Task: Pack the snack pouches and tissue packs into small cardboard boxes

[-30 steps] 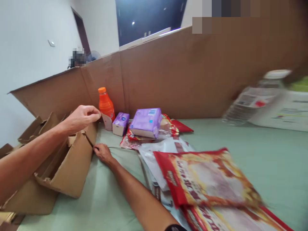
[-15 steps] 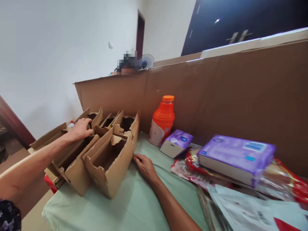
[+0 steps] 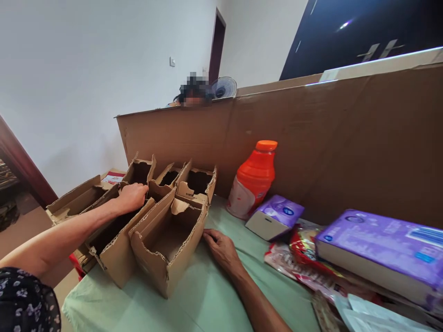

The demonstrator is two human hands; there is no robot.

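Several open cardboard boxes (image 3: 117, 263) stand close together at the left of the cloth-covered table. My left hand (image 3: 133, 198) reaches over them with its fingers closed at the cardboard edge in the middle of the group; the fingertips are partly hidden. The front box (image 3: 183, 253) has torn, uneven rims and looks hollow inside. Beside its right wall, my right hand (image 3: 223, 251) rests on the green cloth (image 3: 204, 309). Its fingers are curled together, with nothing visible in them, and the tips lie close against the box's side.
An orange bottle (image 3: 254, 180) stands behind my right hand. Purple tissue packs (image 3: 277, 214) and shiny plastic packets (image 3: 304, 249) lie to the right. A tall cardboard panel (image 3: 294, 138) runs along the back, with a person's head (image 3: 195, 92) and a fan (image 3: 224, 87) beyond.
My left hand has moved right across the boxes, and its fingers have gone from spread to closed at a cardboard edge. The view has shifted left; my right hand stays beside the front box.
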